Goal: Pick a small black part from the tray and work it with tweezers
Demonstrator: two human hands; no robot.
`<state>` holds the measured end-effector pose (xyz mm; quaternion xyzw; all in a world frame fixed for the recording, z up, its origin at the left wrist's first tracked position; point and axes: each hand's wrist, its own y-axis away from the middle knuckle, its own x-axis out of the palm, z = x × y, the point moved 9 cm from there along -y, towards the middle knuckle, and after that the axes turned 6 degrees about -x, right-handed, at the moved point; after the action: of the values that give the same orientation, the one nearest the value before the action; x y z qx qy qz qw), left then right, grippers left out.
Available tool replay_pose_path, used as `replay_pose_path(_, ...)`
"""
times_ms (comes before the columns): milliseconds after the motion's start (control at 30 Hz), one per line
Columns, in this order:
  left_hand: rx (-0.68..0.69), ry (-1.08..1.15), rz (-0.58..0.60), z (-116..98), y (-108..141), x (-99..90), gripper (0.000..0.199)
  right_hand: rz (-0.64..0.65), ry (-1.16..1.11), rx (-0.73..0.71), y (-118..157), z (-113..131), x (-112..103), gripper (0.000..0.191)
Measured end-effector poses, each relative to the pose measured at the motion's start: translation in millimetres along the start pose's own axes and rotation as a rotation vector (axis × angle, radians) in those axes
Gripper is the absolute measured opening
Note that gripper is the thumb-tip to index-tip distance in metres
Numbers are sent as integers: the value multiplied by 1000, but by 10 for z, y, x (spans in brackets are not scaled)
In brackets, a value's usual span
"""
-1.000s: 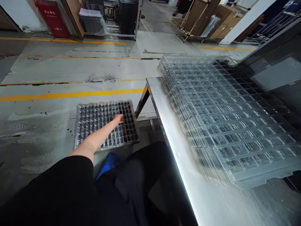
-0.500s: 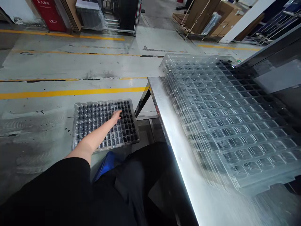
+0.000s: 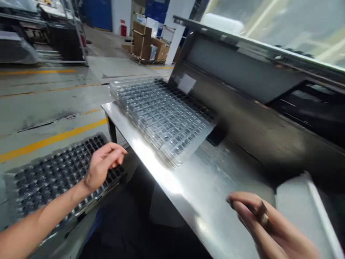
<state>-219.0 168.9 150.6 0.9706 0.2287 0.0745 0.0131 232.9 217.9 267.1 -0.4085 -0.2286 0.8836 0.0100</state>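
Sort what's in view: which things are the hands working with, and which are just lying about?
In hand:
- left hand, lifted above the floor tray of dark parts, fingers loose
- right hand, holding a small dark part, blurred
- stack of clear trays on the steel table

Lying about:
- cardboard boxes
- metal racks
- yellow floor lines

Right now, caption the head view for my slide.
Left hand lifted above floor tray; right hand over steel table beside clear trays.
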Motion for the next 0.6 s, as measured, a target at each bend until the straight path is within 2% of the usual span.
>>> replay_pose_path(33,-32,-14,190,-133,98,448,33,8,-73,7,-43,2,28,48)
replay_pose_path(100,-138,29,571,-282,332,1388,40,-61,-194,48,-179,-8,51,42)
replay_pose_path(167,-260,137,845,-306,515,2253,50,-164,-258,48,-327,-9,53,39)
replay_pose_path(233,-355,187,966,-205,560,2980,56,-227,-291,15,-450,-47,65,40)
replay_pose_path(300,-419,236,991,-49,515,3566,61,-262,-312,6,-526,-191,69,44)
replay_pose_path(367,-495,274,944,134,436,3979,59,-285,-313,30,-552,-422,58,48)
replay_pose_path(433,-560,281,912,286,393,4246,54,-298,-286,66,-538,-674,39,51)
replay_pose_path(500,-594,262,910,398,381,4393,50,-292,-246,110,-494,-907,39,55)
replay_pose_path(600,-640,228,914,569,371,4463,44,-261,-187,152,-407,-1164,74,59)
